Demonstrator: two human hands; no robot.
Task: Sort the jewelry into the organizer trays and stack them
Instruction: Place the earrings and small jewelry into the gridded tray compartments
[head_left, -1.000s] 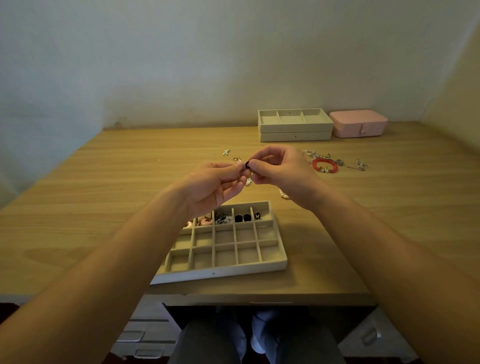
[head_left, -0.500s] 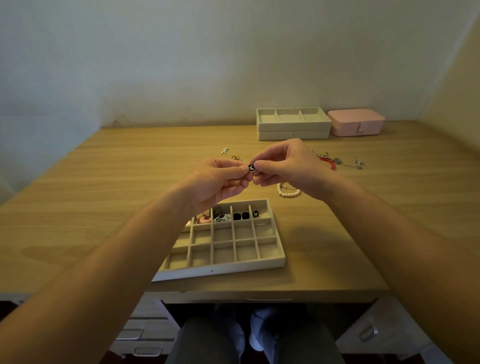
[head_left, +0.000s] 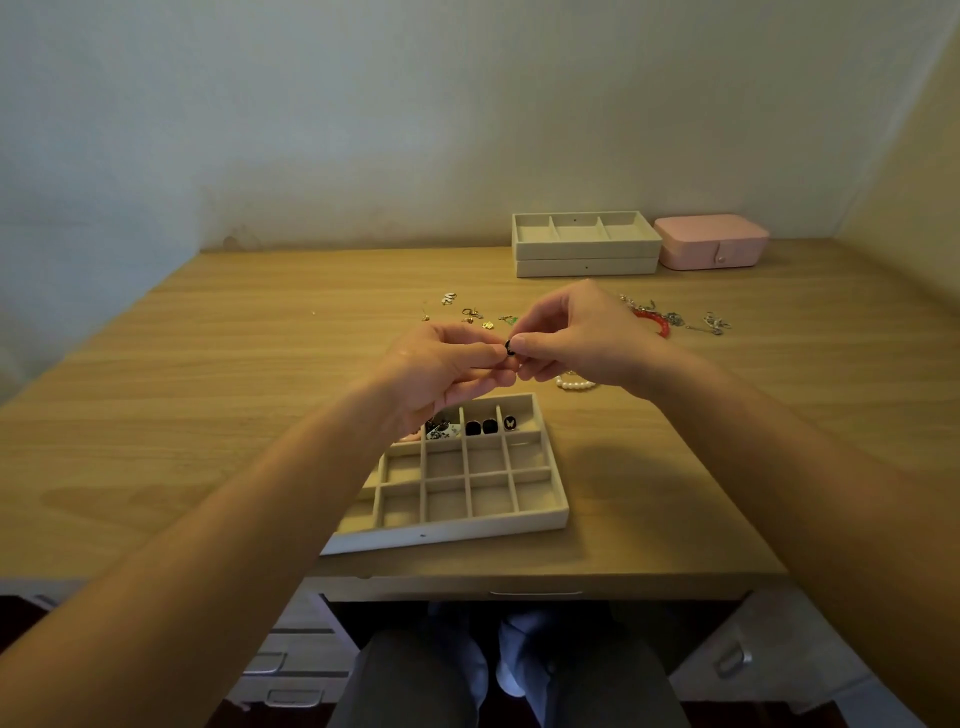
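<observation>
One row of the near tray (head_left: 447, 535) filled. Left hand (head_left: 441, 374) and right hand (head_left: 587, 340) fingers (head_left: 532, 344) pinch a small black piece (head_left: 510, 347), centre frame. Loose jewelry (head_left: 714, 323) lies unsorted, upper centre; stacking undone.

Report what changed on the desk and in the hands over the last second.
Nothing was picked up or released: left hand and right hand still pinch the small black charm between them. They turned it; its pale mark, showing a moment ago, no longer shows. The right hand drifted away from the person, uncovering the pearl bracelet and covering part of the red bracelet. The grid tray, stacked trays and pink box stayed put.
</observation>
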